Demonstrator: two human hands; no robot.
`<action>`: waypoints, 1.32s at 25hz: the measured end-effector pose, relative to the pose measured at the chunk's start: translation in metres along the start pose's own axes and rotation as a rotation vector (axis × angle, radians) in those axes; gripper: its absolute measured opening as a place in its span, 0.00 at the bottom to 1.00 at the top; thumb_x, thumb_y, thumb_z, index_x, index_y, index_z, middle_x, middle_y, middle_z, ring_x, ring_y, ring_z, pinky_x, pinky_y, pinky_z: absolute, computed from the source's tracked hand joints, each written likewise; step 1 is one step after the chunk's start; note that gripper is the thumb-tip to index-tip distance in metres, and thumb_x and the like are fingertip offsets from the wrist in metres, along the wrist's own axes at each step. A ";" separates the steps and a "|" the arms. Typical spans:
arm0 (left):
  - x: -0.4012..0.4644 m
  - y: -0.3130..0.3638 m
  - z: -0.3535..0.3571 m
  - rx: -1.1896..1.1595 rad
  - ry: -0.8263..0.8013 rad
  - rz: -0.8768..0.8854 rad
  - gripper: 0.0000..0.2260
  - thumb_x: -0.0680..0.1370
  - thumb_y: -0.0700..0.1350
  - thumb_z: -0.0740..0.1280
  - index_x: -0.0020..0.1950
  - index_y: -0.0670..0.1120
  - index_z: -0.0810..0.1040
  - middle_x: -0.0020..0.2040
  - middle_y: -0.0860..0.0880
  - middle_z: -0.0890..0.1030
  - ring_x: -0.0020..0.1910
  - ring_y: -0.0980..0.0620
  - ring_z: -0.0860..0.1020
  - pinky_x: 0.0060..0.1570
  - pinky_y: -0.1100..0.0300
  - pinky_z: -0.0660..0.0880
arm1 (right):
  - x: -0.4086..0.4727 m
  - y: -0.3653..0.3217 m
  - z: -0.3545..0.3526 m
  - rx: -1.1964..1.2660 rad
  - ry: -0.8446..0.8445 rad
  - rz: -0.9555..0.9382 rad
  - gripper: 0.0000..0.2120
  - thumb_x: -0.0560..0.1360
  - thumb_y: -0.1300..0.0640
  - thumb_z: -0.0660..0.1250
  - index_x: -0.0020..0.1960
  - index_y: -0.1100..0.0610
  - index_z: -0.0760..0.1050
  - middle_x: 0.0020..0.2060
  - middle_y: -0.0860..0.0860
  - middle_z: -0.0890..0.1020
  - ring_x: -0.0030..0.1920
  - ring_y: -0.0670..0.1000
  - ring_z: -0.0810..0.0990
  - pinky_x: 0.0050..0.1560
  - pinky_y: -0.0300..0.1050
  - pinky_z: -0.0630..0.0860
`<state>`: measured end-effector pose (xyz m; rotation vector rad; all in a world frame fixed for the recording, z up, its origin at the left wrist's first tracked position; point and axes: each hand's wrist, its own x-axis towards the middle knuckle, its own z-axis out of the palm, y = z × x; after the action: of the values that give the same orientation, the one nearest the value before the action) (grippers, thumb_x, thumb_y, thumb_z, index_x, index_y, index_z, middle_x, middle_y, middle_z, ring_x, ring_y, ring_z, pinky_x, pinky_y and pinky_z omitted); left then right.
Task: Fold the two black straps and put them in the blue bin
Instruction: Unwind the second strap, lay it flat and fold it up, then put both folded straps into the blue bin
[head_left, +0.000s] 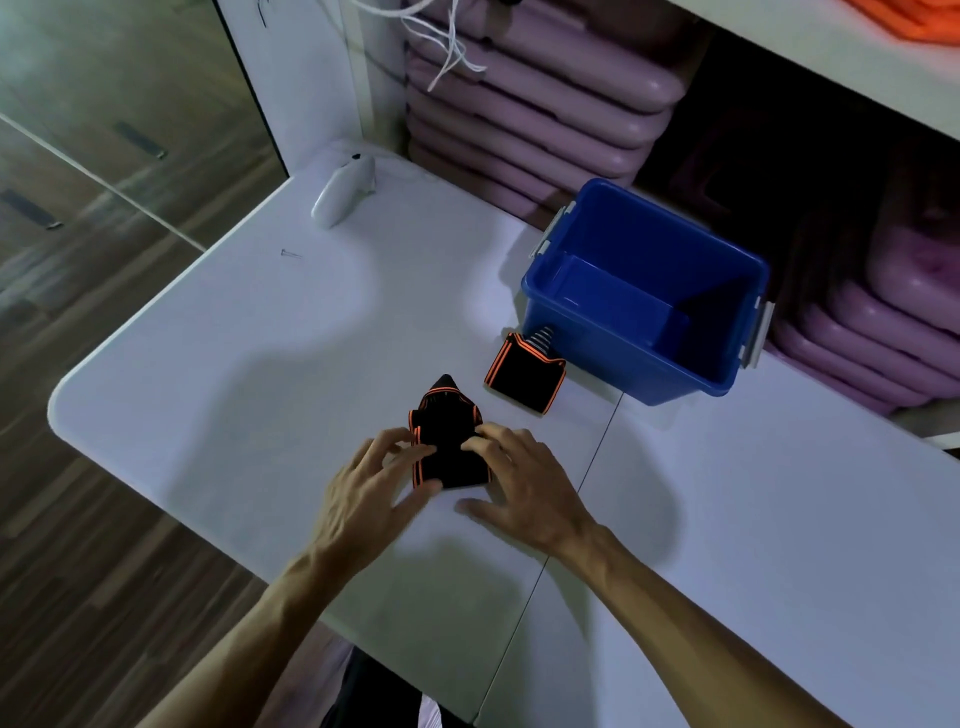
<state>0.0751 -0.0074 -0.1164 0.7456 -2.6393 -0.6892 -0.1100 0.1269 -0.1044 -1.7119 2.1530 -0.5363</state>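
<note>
Two straps in scope: both are lying on the white table (260, 338), neither yet in the blue bin (644, 291).
Landmark: the bin is standing open and empty at the far right of the table; all places below are being given relative to it.
First strap (524, 376): it is resting just beside the bin's near left corner, apparently touching the wall, and is looking already folded into a compact square.
Second strap (449, 441): it is lying near the bin, nearer the person than the first strap, partly folded, with a pointed end sticking out toward the bin's side.
Left hand (371, 483): fingers are spread and pressing down on the strap's left edge, thumb touching its near corner; not clenched.
Right hand (519, 478): fingertips are pinching lightly at the strap's right edge, thumb lying flat on the table; nothing lifted.
Step in hand, as judged: folding the second strap.
Advice: keeping the left fingers pinning the stacked layers while the right hand is bringing the loose pointed end over, aligning the orange edges, then pressing flat so it is holding shape before lifting.
Risk: layers springing open if pressure is being released early.
</note>
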 end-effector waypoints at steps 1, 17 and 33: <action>-0.002 -0.004 -0.001 0.068 -0.049 0.031 0.23 0.73 0.59 0.69 0.64 0.51 0.75 0.63 0.50 0.74 0.55 0.52 0.77 0.44 0.57 0.78 | -0.001 0.001 0.000 -0.038 -0.003 -0.018 0.26 0.75 0.44 0.69 0.69 0.52 0.68 0.68 0.51 0.71 0.59 0.55 0.72 0.54 0.53 0.75; 0.075 -0.020 -0.032 -0.691 -0.424 -0.284 0.17 0.75 0.50 0.69 0.62 0.51 0.74 0.57 0.54 0.80 0.54 0.61 0.78 0.50 0.63 0.73 | 0.048 0.002 -0.039 0.542 -0.182 0.279 0.17 0.75 0.52 0.67 0.63 0.52 0.70 0.63 0.47 0.75 0.62 0.45 0.74 0.58 0.41 0.72; 0.031 0.007 0.000 -0.307 -0.315 0.268 0.28 0.77 0.46 0.67 0.75 0.54 0.62 0.75 0.48 0.63 0.72 0.51 0.65 0.67 0.51 0.70 | -0.033 -0.018 0.003 0.074 0.077 0.195 0.31 0.78 0.45 0.64 0.75 0.59 0.61 0.74 0.55 0.66 0.69 0.56 0.65 0.69 0.54 0.68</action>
<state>0.0474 -0.0197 -0.1076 0.2054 -2.7346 -1.1754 -0.0866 0.1554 -0.0971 -1.4455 2.2919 -0.6273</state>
